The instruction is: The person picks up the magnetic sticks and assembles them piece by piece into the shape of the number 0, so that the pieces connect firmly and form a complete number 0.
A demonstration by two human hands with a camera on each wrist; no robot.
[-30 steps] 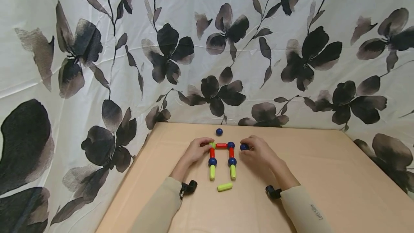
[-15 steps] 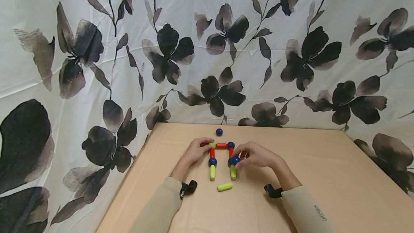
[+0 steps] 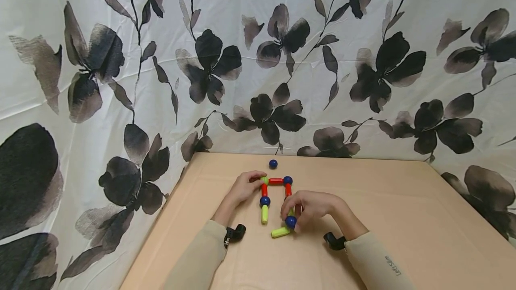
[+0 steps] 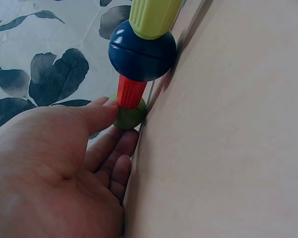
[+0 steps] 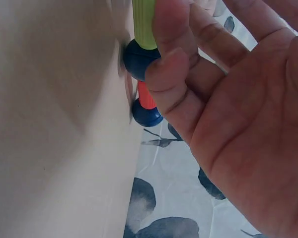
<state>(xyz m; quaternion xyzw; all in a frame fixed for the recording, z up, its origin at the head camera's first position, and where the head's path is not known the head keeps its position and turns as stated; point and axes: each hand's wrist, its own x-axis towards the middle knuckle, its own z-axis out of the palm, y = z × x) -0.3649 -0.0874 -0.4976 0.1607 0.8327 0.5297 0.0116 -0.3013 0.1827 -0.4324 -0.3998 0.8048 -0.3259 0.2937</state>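
A U-shaped chain of magnetic-toy rods and balls lies on the table. My left hand [image 3: 244,188] pinches its green ball [image 4: 129,118] at the far left corner. From there a red rod [image 3: 276,181] runs to a blue corner ball [image 3: 288,181]. The left leg has a second red rod [image 3: 264,190], a blue ball and a lime rod [image 3: 264,215]. On the right leg, another lime rod [image 5: 144,25] extends from a blue ball [image 5: 139,58]. Between thumb and fingers, my right hand [image 3: 316,205] holds a separate blue ball [image 3: 290,222] at that rod's near end.
A loose lime rod [image 3: 280,233] lies just in front of the right leg, close to the held ball. Beyond the chain sits a loose blue ball [image 3: 273,164]. A floral curtain [image 3: 258,79] hangs behind the table [image 3: 383,191].
My right hand has carried its blue ball leftward and toward me, from right of the chain to the near end of the right leg. The left hand stays on the green ball.
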